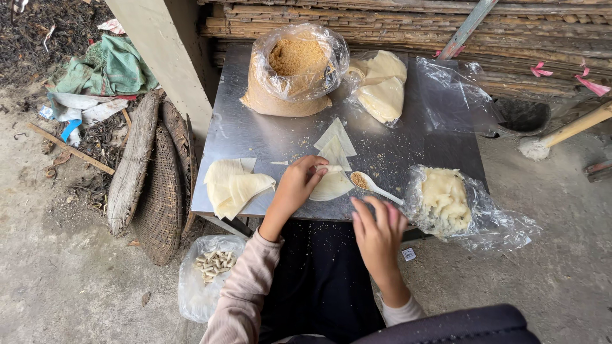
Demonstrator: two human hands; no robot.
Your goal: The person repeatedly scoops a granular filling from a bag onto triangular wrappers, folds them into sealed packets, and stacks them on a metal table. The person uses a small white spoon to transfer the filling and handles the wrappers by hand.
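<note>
Pastry wrapper, a thin pale triangular sheet, is seen lying flat near the front edge of the metal surface, just beside a white spoon loaded with brown crumb filling. The left hand is laid on the sheet's near corner, fingers curled together and pinched on the wrapper's edge. The right hand is held above the front edge of the surface, fingers spread apart and clamped on nothing. The wrapper is judged light, soft and limp, likely to tear or crease if pulled hard; it is best taken by a corner or edge and lifted gently. Two more cut triangles are noted just behind it, overlapping. A loose stack of folded sheets is seen to the left, creamy and slightly floppy. At the back, an open clear plastic bag of coarse tan crumb is set beside a bag of larger pale sheets. At the right, a crinkled clear bag of pale yellowish dough pieces is noted. The surface is brushed steel, dusted with crumbs. On the concrete floor below, a bag of finished rolled pieces is seen, with woven baskets leaned near a post.
</note>
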